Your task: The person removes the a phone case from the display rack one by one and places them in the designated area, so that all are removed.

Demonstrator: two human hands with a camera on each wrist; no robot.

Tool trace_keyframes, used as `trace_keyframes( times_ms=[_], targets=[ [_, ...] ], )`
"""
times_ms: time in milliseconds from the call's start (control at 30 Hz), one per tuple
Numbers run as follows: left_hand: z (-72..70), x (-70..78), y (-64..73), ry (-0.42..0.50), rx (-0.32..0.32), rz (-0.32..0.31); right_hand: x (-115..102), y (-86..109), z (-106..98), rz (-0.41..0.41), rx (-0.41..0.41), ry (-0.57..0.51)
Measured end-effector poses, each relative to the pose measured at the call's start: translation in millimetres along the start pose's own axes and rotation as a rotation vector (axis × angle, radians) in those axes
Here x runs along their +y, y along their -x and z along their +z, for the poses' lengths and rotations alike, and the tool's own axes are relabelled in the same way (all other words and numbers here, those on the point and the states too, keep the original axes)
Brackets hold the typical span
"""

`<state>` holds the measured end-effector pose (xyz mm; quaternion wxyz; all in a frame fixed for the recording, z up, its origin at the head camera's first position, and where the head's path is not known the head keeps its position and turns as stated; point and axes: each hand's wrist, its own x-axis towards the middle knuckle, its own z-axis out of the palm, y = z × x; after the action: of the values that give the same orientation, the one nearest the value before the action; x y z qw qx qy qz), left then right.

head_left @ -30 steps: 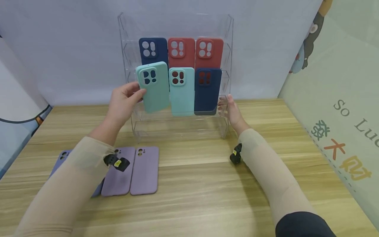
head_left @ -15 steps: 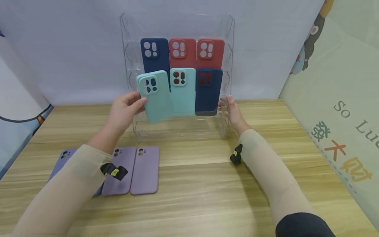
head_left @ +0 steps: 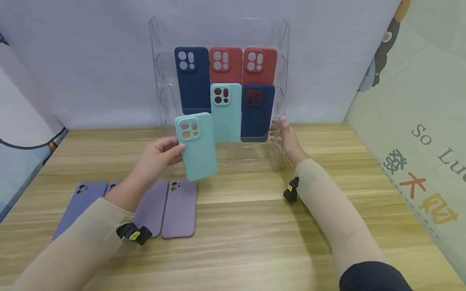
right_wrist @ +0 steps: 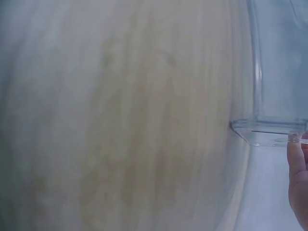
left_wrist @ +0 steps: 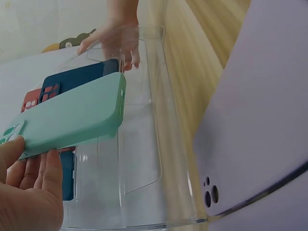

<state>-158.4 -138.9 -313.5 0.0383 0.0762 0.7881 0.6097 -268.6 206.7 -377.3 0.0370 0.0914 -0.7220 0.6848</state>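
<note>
My left hand (head_left: 155, 159) pinches a mint-green phone case (head_left: 198, 155) by its left edge, thumb on the back face. The case hangs tilted in front of a clear acrylic display stand (head_left: 225, 163), apart from it. In the left wrist view the mint case crosses in front of the stand, camera cutouts near my thumb. My right hand (head_left: 291, 141) grips the stand's right side, its fingers showing through the clear plastic. The stand's upper row bears a navy case (head_left: 193, 85) and two red cases (head_left: 225, 74); below are a mint case (head_left: 226, 117) and a navy case (head_left: 257, 117).
Lilac phone cases (head_left: 180, 210) and a bluish-purple case (head_left: 78, 210) lie in a row at the table's left front, partly hidden by my left forearm. The wooden table (head_left: 255, 242) meets a white backdrop (head_left: 316, 72) behind the stand and a printed panel on the right.
My left hand has drawn the mint case down and forward, off the lower row's left place, uncovering the navy case behind. The right hand stays at the stand's side.
</note>
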Motion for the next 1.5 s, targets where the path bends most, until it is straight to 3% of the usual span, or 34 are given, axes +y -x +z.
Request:
trace_keyframes(
  times_ms=[333, 667, 1000, 1233, 1500],
  targets=[
    [2.0, -15.0, 19.7, 0.024, -0.082, -0.140, -1.0, 1.9, -0.9, 0.013, -0.016, 0.006],
    [11.9, -30.7, 32.7, 0.110, -0.153, -0.206, 0.3, 1.0, -1.2, -0.011, -0.005, 0.028],
    [20.7, -44.8, 33.9, 0.142, -0.184, -0.300, 1.8, 0.2, -1.9, -0.013, -0.009, 0.016],
    [25.8, -56.4, 33.8, 0.174, -0.226, -0.324, 0.7, 0.4, -1.6, -0.001, -0.001, 0.019],
    [27.0, -63.8, 33.4, 0.192, -0.229, -0.367, -0.4, 1.8, -1.1, -0.003, -0.009, 0.009]
  ],
)
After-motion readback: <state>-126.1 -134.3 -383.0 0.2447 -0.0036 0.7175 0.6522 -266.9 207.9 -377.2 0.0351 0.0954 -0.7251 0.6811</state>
